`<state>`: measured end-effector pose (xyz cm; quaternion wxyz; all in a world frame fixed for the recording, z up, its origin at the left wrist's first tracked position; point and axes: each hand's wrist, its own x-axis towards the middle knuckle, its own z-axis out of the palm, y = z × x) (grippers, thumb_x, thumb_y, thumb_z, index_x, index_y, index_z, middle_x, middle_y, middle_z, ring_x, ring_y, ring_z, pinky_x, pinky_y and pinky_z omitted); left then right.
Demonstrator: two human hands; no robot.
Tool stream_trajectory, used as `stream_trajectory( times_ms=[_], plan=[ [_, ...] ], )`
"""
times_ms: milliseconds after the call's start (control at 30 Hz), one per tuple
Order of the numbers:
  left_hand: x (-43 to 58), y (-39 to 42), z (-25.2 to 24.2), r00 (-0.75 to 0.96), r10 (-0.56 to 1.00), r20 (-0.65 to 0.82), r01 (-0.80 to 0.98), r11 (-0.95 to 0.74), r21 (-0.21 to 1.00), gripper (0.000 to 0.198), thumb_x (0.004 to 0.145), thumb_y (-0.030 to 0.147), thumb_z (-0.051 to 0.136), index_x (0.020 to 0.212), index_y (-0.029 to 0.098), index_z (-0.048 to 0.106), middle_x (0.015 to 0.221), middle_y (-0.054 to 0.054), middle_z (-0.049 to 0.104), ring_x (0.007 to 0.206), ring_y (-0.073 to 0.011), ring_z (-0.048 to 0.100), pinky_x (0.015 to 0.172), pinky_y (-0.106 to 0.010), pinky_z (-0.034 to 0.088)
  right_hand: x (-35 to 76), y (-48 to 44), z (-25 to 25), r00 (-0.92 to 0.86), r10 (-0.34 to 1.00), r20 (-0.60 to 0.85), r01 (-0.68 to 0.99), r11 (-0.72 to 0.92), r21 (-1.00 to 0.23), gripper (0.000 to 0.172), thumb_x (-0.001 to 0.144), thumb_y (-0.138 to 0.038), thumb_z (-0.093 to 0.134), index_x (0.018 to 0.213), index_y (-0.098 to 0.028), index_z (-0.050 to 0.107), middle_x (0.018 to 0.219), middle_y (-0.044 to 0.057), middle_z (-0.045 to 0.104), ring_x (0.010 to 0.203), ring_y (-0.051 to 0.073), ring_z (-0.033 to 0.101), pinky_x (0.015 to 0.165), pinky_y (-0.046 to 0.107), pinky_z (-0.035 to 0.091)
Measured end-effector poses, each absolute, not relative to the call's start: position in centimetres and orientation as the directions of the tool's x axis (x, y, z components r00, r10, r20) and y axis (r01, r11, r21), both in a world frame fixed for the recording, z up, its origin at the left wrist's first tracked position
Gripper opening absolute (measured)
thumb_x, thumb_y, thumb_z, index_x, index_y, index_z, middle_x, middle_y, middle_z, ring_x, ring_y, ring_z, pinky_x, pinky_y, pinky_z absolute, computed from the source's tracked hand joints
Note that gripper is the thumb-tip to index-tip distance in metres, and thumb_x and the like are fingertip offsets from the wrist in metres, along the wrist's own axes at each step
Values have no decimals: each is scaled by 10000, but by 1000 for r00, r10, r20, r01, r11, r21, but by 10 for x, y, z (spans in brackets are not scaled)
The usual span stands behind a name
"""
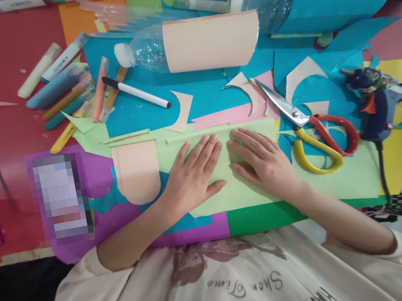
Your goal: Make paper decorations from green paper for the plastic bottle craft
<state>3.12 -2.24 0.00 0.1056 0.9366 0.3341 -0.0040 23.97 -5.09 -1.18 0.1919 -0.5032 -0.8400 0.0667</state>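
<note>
My left hand [193,172] lies flat, fingers stretched, on a light green paper sheet [239,190]. My right hand [260,158] lies flat beside it on the same sheet, fingers spread, fingertips close to those of the left. Both hands press the paper near its far folded edge and hold nothing. A peach rounded paper piece [137,172] lies left of my left hand. Red and yellow scissors [309,126] lie just right of my right hand.
A plastic bottle wrapped in peach paper [205,43] lies behind on blue paper [148,113]. A black-capped white marker [136,93], several glue sticks and crayons [63,99] lie at left. A blue glue gun [374,99] sits far right. Pink and peach scraps [226,115] are scattered.
</note>
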Motion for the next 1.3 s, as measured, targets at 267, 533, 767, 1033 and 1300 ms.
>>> stream_trajectory(
  times_ms=[267,533,767,1033,1300],
  plan=[
    [34,-23,1,776,627,-72,628,-757,181,646,946,442,360,1438,30,283,1484,-197,362,1399,-306,314,1123,-504,249,239,-52,-13,-415,872,258,820,482,-309,415,887,-261,523,1287,-152,512,1310,169,587,1252,281,522,1003,453,452],
    [38,-22,2,780,625,-33,621,-767,162,601,936,406,367,1385,6,365,1439,-239,413,1346,-345,387,1067,-540,299,237,-46,-6,-446,857,258,829,504,-242,291,894,-225,519,1153,-112,591,1245,180,628,1162,271,583,941,412,481],
    [43,-20,10,753,654,-71,658,-743,126,555,913,399,396,1336,45,456,1454,-234,390,1305,-341,433,1031,-524,351,229,-38,5,-488,852,186,849,513,-122,151,904,-218,504,933,-153,636,1238,104,652,1082,261,594,845,389,483],
    [47,-18,14,741,668,-74,672,-735,95,528,898,406,410,1303,77,490,1464,-195,394,1258,-328,465,975,-517,399,226,-32,3,-539,813,220,828,560,-42,76,848,-163,529,842,-162,605,1247,82,650,985,258,557,810,358,463],
    [46,-18,8,740,673,-11,671,-737,82,495,907,408,399,1263,84,516,1450,-190,419,1233,-317,482,952,-507,404,227,-32,-5,-507,835,213,838,535,-104,109,862,-152,480,903,-165,579,1286,104,621,984,240,520,810,355,438]
  ],
)
